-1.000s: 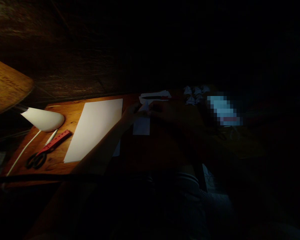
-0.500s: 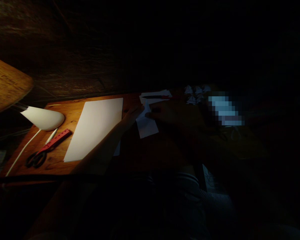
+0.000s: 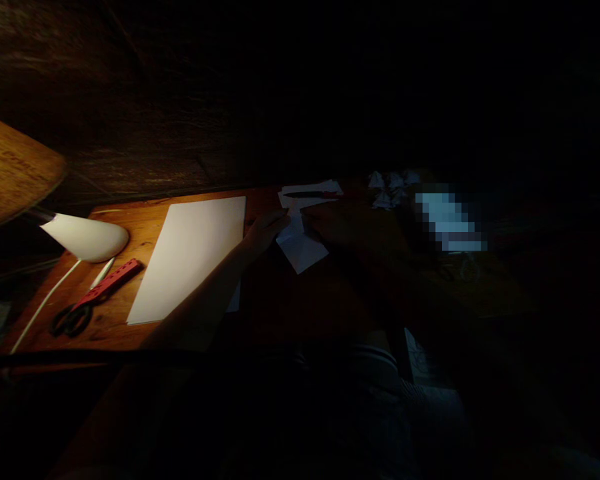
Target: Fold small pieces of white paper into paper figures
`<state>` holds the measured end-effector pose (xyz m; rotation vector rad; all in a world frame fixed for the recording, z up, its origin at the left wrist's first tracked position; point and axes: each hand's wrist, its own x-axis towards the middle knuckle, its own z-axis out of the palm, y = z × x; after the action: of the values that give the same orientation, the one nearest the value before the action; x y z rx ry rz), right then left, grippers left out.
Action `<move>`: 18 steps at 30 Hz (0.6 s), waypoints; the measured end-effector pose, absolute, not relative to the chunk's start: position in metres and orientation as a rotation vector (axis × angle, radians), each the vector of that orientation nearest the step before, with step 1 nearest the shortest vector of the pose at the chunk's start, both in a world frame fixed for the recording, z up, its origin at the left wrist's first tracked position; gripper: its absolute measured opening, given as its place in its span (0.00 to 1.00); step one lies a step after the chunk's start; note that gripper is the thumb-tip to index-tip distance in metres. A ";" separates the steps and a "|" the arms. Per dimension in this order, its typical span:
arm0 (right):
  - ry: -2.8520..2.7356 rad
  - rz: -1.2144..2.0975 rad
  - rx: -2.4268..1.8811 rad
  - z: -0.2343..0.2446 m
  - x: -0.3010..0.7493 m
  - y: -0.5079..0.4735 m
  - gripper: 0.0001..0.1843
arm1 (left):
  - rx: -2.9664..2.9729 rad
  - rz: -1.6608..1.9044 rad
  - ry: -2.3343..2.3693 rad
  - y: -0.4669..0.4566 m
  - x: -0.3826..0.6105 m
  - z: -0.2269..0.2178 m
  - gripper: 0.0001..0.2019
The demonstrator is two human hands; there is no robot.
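A small folded sheet of white paper (image 3: pixel 301 252) is held over the middle of the wooden table, one corner pointing toward me. My left hand (image 3: pixel 266 228) is closed on its left upper edge. On the right, my right hand (image 3: pixel 329 223) grips the opposite edge, its fingers mostly lost in shadow. Just beyond both hands lie several small paper pieces (image 3: pixel 307 187), with a dark, red-ended slim tool (image 3: pixel 313 195) across them. Several folded paper shapes (image 3: pixel 383 199) sit to the right, at the back.
A stack of white sheets (image 3: pixel 195 257) lies left of my hands. Farther left are black-handled scissors (image 3: pixel 75 320), a red slotted strip (image 3: pixel 113 280), a white pen (image 3: pixel 103 272) and a lamp (image 3: pixel 87 239) with a cord. A pixelated bright rectangle (image 3: pixel 450 220) is at right.
The folded paper has turned, so a corner rather than a flat edge now faces me. My right hand has shifted slightly right along it, while the left stays nearly in place.
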<state>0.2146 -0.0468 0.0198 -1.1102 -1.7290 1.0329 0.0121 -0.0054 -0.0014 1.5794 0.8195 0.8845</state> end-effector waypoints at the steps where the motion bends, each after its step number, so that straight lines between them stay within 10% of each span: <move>1: -1.724 1.080 -1.125 0.021 0.214 -0.047 0.15 | 1.604 0.888 0.834 -0.004 0.012 -0.003 0.23; 18: -1.852 0.940 -1.303 0.043 0.218 -0.057 0.16 | 1.501 0.941 0.820 -0.010 0.011 -0.003 0.24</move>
<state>0.2181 -0.0572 0.0426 -1.3031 -1.8517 0.9402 0.0108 -0.0098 -0.0025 1.5009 0.8199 0.9409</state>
